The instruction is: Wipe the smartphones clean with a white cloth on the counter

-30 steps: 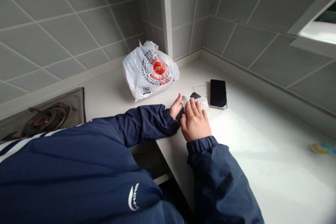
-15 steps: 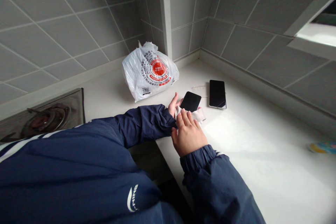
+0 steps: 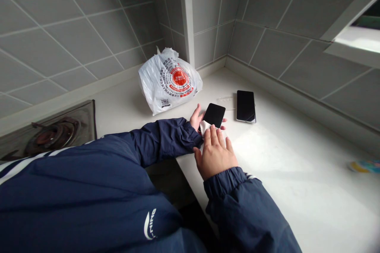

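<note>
A smartphone with a dark screen rests face up in my left hand. The thumb of that hand lies along the phone's left side, and fingertips show at its right edge. My right hand presses flat from above with its fingers stretched out and slightly apart. Under those fingers a pale cloth covers the near end of the phone. Most of the cloth and my left palm are hidden.
A black-screened tablet lies on the white countertop, beside a thin clear strip. A white plastic bag with red print stands near the tiled corner. Left is a gas stove; a colourful package lies far right.
My right hand has shifted slightly right and nearer to me, and its fingers are more spread. The cloth moved with it, uncovering more of the phone, which sits slightly further left.
</note>
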The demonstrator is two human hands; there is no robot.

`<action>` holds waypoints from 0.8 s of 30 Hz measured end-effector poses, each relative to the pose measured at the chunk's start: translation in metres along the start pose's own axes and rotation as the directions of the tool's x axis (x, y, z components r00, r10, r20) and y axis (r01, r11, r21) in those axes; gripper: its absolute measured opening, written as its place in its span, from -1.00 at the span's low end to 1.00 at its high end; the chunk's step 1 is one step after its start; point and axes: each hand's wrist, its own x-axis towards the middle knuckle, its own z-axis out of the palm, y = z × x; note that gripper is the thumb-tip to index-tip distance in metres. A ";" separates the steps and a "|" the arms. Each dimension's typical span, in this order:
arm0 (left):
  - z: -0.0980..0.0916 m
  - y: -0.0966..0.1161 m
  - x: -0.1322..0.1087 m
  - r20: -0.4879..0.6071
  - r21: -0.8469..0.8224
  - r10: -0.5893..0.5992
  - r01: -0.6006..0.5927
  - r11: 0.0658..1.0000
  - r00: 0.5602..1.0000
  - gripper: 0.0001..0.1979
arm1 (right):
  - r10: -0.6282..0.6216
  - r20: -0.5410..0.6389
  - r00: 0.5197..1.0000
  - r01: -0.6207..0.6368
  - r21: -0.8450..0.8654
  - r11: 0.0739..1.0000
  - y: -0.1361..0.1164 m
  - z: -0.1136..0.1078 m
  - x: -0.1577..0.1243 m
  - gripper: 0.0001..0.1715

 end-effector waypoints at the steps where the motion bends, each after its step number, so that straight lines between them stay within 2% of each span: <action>1: -0.002 0.000 0.001 0.008 -0.002 -0.007 0.007 1.000 1.000 -0.15 | -0.001 0.001 1.000 0.001 0.002 1.000 0.001 0.000 0.002 -0.13; 7: -0.007 -0.004 0.003 0.034 0.018 -0.013 0.013 1.000 0.999 -0.18 | -0.026 0.047 0.999 0.026 0.009 1.000 0.008 0.002 0.010 0.20; 10: -0.002 -0.006 0.002 0.037 0.014 0.001 -0.001 1.000 0.999 -0.20 | -0.020 0.045 0.999 0.020 0.010 1.000 0.012 0.006 0.013 0.26; 16: 0.003 -0.015 0.005 0.033 -0.039 -0.016 0.017 0.999 0.999 -0.25 | -0.007 -0.039 0.999 0.006 -0.013 1.000 0.019 0.017 0.024 0.20; 20: -0.002 -0.024 0.010 0.044 -0.057 0.076 -0.073 0.996 0.996 -0.37 | 0.039 -0.151 0.988 -0.041 -0.014 0.999 0.026 0.020 0.033 0.07; 24: -0.007 -0.028 0.012 0.115 0.029 0.114 -0.118 0.993 0.987 -0.38 | 0.109 -0.242 0.964 -0.106 0.027 0.994 0.034 0.020 0.039 -0.01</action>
